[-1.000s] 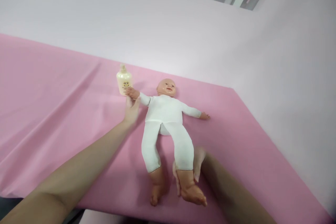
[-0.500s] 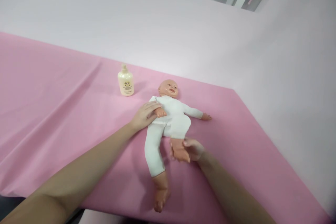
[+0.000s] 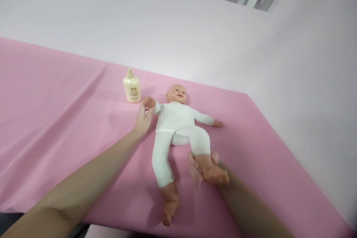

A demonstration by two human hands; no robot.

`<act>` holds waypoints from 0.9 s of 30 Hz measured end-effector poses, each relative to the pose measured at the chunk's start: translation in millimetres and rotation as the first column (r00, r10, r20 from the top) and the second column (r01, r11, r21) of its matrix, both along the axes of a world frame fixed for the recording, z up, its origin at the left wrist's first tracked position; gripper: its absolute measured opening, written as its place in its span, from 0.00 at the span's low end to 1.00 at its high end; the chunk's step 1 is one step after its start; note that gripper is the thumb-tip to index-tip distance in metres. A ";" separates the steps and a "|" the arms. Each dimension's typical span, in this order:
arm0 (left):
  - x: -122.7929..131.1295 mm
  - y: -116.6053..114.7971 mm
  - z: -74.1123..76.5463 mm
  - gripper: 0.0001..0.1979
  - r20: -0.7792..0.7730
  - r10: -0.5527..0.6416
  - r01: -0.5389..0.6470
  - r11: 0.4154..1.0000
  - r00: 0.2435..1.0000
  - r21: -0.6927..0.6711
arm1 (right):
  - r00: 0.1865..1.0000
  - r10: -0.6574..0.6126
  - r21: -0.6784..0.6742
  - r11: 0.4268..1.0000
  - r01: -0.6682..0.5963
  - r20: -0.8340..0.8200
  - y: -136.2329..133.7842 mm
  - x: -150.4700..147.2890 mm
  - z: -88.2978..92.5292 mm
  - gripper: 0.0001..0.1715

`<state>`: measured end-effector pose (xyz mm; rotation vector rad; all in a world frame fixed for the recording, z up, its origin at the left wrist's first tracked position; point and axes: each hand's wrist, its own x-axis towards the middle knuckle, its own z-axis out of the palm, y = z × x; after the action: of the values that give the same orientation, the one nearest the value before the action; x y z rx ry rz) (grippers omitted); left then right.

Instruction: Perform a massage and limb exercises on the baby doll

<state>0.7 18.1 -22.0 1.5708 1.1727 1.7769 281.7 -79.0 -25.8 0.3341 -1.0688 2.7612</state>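
With the doll (image 3: 175, 117) face-up on the counter (image 3: 256, 152), head (image 3: 176, 93) toward twelve o'clock, steady its small hand (image 3: 150, 102) at nine in the loosely curled left hand (image 3: 143, 119) and, right hand (image 3: 196, 169) seemingly clasped round the blurred ankle (image 3: 205, 162) at five, flex the leg (image 3: 200, 142) slowly without twisting.

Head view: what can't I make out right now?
All in the head view:
Right hand: blurred; palm hidden behind the ankle of the white-clothed baby doll.
Doll's back: hidden by its own body.
Label text on the cream-coloured pump bottle: too small.
Left arm: cut off by bottom edge.
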 end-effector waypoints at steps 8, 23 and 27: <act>9.5 -16.2 12.0 0.18 -0.592 -0.201 0.285 0.957 0.780 0.049 | 0.796 -0.518 -0.103 0.815 0.571 0.315 -3.6 3.2 24.6 0.24; 3.4 -1.4 -1.7 0.21 -0.007 -0.013 0.013 0.999 1.000 -0.036 | 0.979 0.138 0.142 0.977 -0.160 0.150 -5.7 -1.1 12.5 0.30; 6.0 -10.6 5.9 0.19 -0.235 -0.078 0.100 0.991 0.969 0.084 | 0.979 -0.205 -0.071 0.976 0.204 -0.010 -0.5 3.2 6.5 0.31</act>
<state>6.8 7.6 -16.1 1.8978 1.1146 1.6469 284.9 -79.5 -19.3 0.2240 -0.9433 2.6002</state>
